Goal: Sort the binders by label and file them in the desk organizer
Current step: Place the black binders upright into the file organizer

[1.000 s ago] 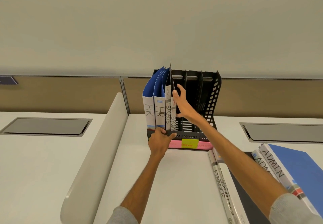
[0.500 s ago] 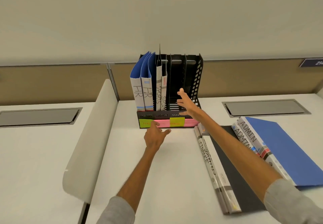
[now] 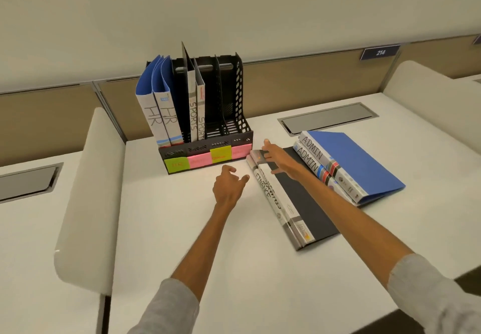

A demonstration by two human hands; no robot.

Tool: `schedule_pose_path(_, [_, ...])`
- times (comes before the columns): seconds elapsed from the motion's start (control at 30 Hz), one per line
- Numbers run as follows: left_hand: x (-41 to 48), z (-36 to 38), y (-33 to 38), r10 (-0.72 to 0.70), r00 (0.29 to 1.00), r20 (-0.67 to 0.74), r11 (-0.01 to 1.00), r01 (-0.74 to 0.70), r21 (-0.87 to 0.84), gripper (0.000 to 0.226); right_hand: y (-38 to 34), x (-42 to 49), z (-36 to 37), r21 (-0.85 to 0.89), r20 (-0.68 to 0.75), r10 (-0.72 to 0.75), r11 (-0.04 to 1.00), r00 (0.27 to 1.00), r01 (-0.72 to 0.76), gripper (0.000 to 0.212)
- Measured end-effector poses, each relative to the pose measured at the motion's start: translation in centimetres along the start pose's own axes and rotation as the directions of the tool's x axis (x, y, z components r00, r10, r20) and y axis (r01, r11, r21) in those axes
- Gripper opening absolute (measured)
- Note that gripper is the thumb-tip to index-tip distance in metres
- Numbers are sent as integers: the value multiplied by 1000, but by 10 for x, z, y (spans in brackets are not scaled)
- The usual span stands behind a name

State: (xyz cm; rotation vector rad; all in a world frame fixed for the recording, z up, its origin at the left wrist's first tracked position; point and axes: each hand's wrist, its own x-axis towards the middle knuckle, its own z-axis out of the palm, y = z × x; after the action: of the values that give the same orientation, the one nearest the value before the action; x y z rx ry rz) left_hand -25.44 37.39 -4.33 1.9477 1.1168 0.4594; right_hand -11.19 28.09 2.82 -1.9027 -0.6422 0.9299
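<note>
A black desk organizer (image 3: pixel 235 91) stands at the back of the white desk, with sticky notes on its front lip. Two blue HR binders (image 3: pixel 161 109) fill its leftmost slot and two SPORTS binders (image 3: pixel 195 104) stand in the second slot. The two right slots hold nothing. Two black FINANCE binders (image 3: pixel 276 201) lie flat to the right of the organizer. Two blue ADMIN binders (image 3: pixel 346 162) are stacked beyond them. My right hand (image 3: pixel 278 159) rests with straight fingers on the far end of the FINANCE binders. My left hand (image 3: pixel 229 185) hovers over the desk beside them, fingers loosely curled, holding nothing.
A white rounded divider (image 3: pixel 88 190) borders the desk on the left and another (image 3: pixel 429 94) on the right. A grey cable hatch (image 3: pixel 328 117) is set into the desk behind the ADMIN binders. A tan partition with a "214" sign (image 3: pixel 380 52) runs along the back.
Both hands have pulled back from the organizer. My right hand moved right and down onto the FINANCE binders; my left hand left the organizer's front lip. The view tilted down and shifted.
</note>
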Motion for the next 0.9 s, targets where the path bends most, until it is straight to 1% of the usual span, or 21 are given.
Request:
schedule_pose_path(0.1, [-14,20,8,32,999,28,999,-32,-2,44,26,-6,-18,-12,-67,14,1000,998,-15,61])
schedule_pose_path(0.2, [-24,38,18,48,997,53,999,-49,18,45,47,-6,-40,-4,-190,-29,1000,981,29,42])
schedule_pose_path(0.27, [-25,49,28,49,997,54,998,-50,25,45,58,-5,-55,-18,-306,-73,997,949,71,33])
schedule_pose_path(0.33, [-23,61,40,53,998,46,998,-54,17,45,65,-3,-73,-74,-411,-103,994,906,80,30])
schedule_pose_path(0.4, [-21,74,53,60,998,22,998,-60,16,44,70,1,-93,-124,-462,-129,989,877,80,28])
schedule_pose_path(0.53, [-18,111,86,70,998,3,997,-70,-20,44,84,10,-143,-157,-449,-130,985,884,66,24])
schedule_pose_path(0.73, [-14,169,121,13,1000,10,1000,-13,-24,49,114,27,-204,-247,-341,-127,968,931,41,25])
schedule_pose_path(0.83, [-17,187,124,9,1000,-27,1000,-9,8,47,126,33,-215,-305,-327,-194,948,925,90,23])
schedule_pose_path(0.9, [-18,194,123,16,995,-94,998,-10,65,46,131,35,-212,-361,-308,-283,918,908,164,21])
